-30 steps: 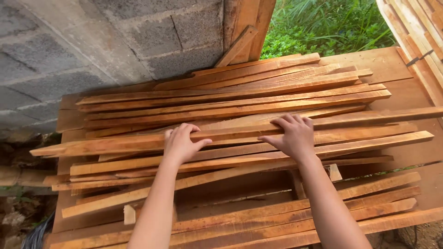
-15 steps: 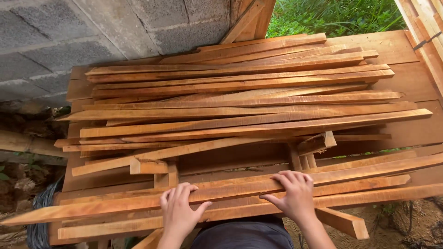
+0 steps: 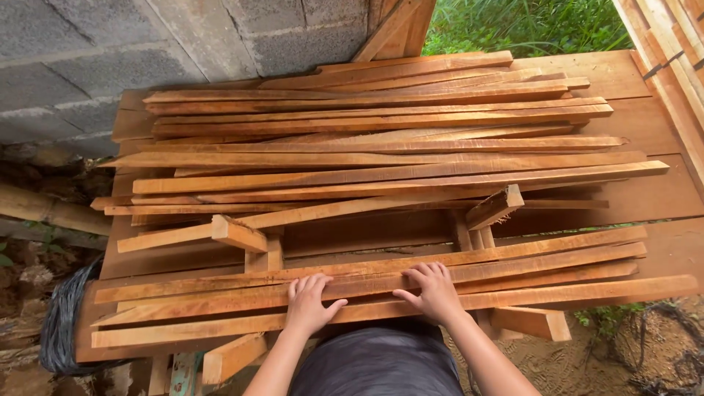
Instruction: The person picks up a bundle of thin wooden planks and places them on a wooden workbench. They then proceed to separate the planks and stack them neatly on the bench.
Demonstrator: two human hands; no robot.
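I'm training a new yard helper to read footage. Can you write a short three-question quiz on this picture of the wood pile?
1. True or false: both hands rest flat on the near bundle of wooden slats.
2. Multiple choice: what stands behind the far stack of slats? A) a glass window B) a grey block wall C) a metal fence
3. Fill in: the short wooden block lies to the ____ of the left hand, farther from the person.

Key
1. True; the right hand lies palm down too.
2. B, the grey block wall.
3. Left.
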